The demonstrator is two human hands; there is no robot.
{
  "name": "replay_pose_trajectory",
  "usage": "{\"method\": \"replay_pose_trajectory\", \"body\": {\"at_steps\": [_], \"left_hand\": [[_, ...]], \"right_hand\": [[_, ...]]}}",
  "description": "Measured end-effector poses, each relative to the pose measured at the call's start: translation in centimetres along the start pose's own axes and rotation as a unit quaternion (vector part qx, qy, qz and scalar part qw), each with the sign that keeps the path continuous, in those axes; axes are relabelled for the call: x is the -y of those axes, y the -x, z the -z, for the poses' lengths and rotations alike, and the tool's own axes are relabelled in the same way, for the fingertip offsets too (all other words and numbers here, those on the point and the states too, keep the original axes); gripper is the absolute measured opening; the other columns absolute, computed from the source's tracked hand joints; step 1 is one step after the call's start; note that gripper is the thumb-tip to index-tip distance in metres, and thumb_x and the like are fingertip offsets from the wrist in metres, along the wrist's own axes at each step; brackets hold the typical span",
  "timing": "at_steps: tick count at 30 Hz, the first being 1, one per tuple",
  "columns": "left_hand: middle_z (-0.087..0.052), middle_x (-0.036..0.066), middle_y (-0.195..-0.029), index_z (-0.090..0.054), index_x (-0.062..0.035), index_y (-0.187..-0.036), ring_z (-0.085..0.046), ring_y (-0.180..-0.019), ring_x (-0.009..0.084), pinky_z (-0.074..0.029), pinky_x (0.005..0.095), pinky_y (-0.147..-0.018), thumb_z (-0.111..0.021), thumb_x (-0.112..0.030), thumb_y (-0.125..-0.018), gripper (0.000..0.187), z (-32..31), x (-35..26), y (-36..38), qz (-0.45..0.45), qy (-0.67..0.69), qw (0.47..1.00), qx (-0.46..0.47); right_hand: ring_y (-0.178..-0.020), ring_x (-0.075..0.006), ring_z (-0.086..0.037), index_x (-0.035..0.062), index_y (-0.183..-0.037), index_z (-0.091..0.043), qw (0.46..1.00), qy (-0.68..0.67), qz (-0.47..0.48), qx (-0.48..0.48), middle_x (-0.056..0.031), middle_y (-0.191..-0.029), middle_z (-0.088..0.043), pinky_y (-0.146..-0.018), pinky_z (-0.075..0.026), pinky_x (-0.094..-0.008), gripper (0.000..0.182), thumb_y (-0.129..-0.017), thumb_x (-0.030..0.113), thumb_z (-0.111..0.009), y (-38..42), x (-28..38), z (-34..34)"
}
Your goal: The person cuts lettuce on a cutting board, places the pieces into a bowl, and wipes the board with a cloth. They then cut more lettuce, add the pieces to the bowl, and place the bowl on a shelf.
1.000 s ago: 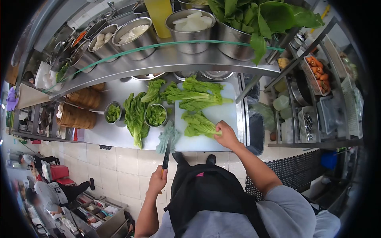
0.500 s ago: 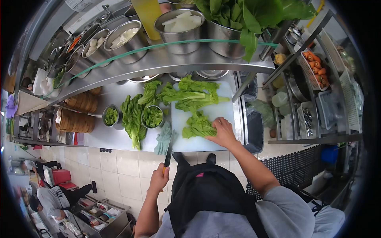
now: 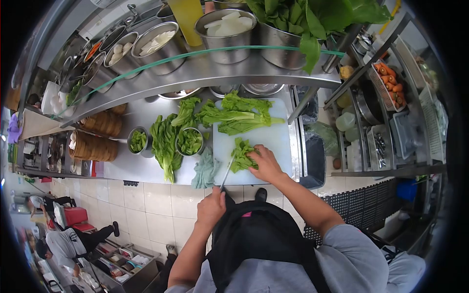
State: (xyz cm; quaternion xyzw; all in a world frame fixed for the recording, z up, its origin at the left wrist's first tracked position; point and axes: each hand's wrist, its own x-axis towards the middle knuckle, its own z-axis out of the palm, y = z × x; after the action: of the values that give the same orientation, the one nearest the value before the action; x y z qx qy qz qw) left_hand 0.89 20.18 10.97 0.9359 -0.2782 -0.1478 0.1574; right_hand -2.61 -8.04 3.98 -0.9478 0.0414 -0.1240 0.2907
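My left hand [image 3: 211, 207] is closed around the handle of a knife [image 3: 226, 173], whose blade points up and to the right, over the near edge of the white cutting board [image 3: 278, 144]. The blade lies against the left side of a small bunch of leafy lettuce [image 3: 241, 155]. Curled fingers of my right hand [image 3: 266, 163] grip that bunch from the right, pressing it on the board. Farther back on the board rest longer lettuce stalks [image 3: 244, 122]. Left of the board lies a crumpled green cloth [image 3: 205, 168].
Two metal containers of cut greens, one [image 3: 189, 142] by the board, flank a whole lettuce head [image 3: 165, 146]. Bamboo steamers [image 3: 95, 146] stand at left. A metal shelf [image 3: 220, 80] with filled containers crosses above the far side. A bin [image 3: 312, 163] is at right.
My left hand brought the knife up and right to the bunch. The bunch under my right hand is gathered smaller and farther right. A person's shoe has appeared at lower left.
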Motion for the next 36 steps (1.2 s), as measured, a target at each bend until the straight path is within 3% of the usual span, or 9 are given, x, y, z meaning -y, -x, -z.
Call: {"method": "replay_pose_trajectory", "body": {"at_steps": [11, 17, 19, 25, 29, 31, 32, 34, 36], "left_hand": [[-0.070, 0.023, -0.073, -0.055, -0.0076, -0.107, -0.071, -0.070, 0.0464, -0.057, 0.0581, -0.063, -0.056, -0.033, -0.103, 0.025, 1.0, -0.5, -3.3, -0.031, -0.053, 0.997, 0.035], [-0.071, 0.025, -0.076, -0.056, -0.0069, -0.109, -0.071, -0.072, 0.0493, -0.057, 0.0605, -0.066, -0.056, -0.035, -0.104, 0.029, 1.8, 1.5, -1.4, 0.050, -0.032, 0.998, 0.024], [-0.072, 0.024, -0.077, -0.056, -0.0072, -0.111, -0.073, -0.072, 0.0462, -0.059, 0.0589, -0.066, -0.057, -0.035, -0.103, 0.029, 0.1, 1.8, -0.3, 0.043, -0.101, 0.992, 0.068], [-0.072, 0.024, -0.078, -0.055, -0.0073, -0.110, -0.074, -0.072, 0.0449, -0.059, 0.0576, -0.065, -0.058, -0.034, -0.102, 0.028, -2.2, -1.7, 0.3, -0.025, -0.059, 0.991, 0.117], [-0.072, 0.024, -0.077, -0.055, -0.0072, -0.110, -0.073, -0.073, 0.0463, -0.059, 0.0585, -0.067, -0.058, -0.034, -0.102, 0.028, -0.2, -0.1, 1.1, -0.008, -0.037, 0.994, 0.105], [-0.072, 0.025, -0.078, -0.055, -0.0076, -0.110, -0.072, -0.073, 0.0481, -0.058, 0.0592, -0.068, -0.058, -0.034, -0.102, 0.028, 2.1, 1.8, 1.6, -0.010, -0.040, 0.989, 0.143], [-0.071, 0.025, -0.076, -0.056, -0.0079, -0.111, -0.071, -0.073, 0.0485, -0.057, 0.0598, -0.068, -0.058, -0.034, -0.102, 0.028, 3.6, 2.5, 2.0, -0.019, -0.044, 0.987, 0.157], [-0.071, 0.024, -0.074, -0.057, -0.0079, -0.110, -0.071, -0.072, 0.0483, -0.057, 0.0600, -0.068, -0.059, -0.033, -0.102, 0.026, 6.3, 3.3, 2.7, -0.023, -0.034, 0.984, 0.175], [-0.070, 0.023, -0.073, -0.057, -0.0076, -0.110, -0.071, -0.071, 0.0474, -0.057, 0.0595, -0.067, -0.060, -0.032, -0.102, 0.026, 7.9, 2.7, 2.7, -0.024, -0.034, 0.986, 0.162]], "right_hand": [[-0.096, -0.0361, -0.063, 0.0114, -0.099, -0.062, 0.992, 0.065, -0.111, -0.004, -0.0109, -0.100, -0.063, -0.082, -0.047, -0.0467, 0.027, -0.078, 0.020, -0.076, 1.6, -1.7, 0.9], [-0.080, -0.0396, -0.064, 0.0071, -0.096, -0.057, 0.984, -0.070, -0.141, -0.086, -0.0155, -0.085, -0.062, -0.072, -0.050, -0.0489, 0.020, -0.080, 0.012, -0.068, 0.0, -3.0, 2.6], [-0.075, -0.0417, -0.063, 0.0046, -0.095, -0.053, 0.950, -0.154, -0.258, -0.083, -0.0186, -0.082, -0.062, -0.067, -0.050, -0.0466, 0.017, -0.083, 0.009, -0.063, -0.3, -4.0, 3.8], [-0.071, -0.0227, -0.060, 0.0041, -0.098, -0.052, 0.930, -0.279, -0.194, -0.141, -0.0140, -0.084, -0.060, -0.066, -0.049, -0.0383, 0.015, -0.085, 0.005, -0.060, -2.3, -3.4, 5.6], [-0.080, -0.0267, -0.065, 0.0049, -0.100, -0.056, 0.953, -0.252, -0.115, -0.120, -0.0131, -0.092, -0.064, -0.072, -0.052, -0.0403, 0.018, -0.084, 0.004, -0.061, -4.6, 1.3, 4.7], [-0.092, -0.0325, -0.068, 0.0066, -0.103, -0.062, 0.993, -0.110, 0.008, -0.047, -0.0124, -0.101, -0.069, -0.079, -0.055, -0.0454, 0.021, -0.082, 0.005, -0.063, -5.2, 2.3, 3.2], [-0.092, -0.0325, -0.068, 0.0066, -0.103, -0.062, 0.993, -0.112, 0.008, -0.047, -0.0124, -0.101, -0.069, -0.079, -0.055, -0.0454, 0.021, -0.082, 0.005, -0.063, -4.9, 1.9, 2.3], [-0.101, -0.0360, -0.068, 0.0093, -0.106, -0.067, 0.991, 0.030, -0.004, 0.130, -0.0122, -0.107, -0.071, -0.086, -0.055, -0.0506, 0.026, -0.080, 0.006, -0.064, -4.6, 0.5, -0.6], [-0.100, -0.0351, -0.068, 0.0104, -0.105, -0.069, 0.991, 0.032, 0.004, 0.128, -0.0114, -0.107, -0.071, -0.087, -0.055, -0.0500, 0.026, -0.080, 0.006, -0.063, -4.1, -0.1, -1.5]]}}
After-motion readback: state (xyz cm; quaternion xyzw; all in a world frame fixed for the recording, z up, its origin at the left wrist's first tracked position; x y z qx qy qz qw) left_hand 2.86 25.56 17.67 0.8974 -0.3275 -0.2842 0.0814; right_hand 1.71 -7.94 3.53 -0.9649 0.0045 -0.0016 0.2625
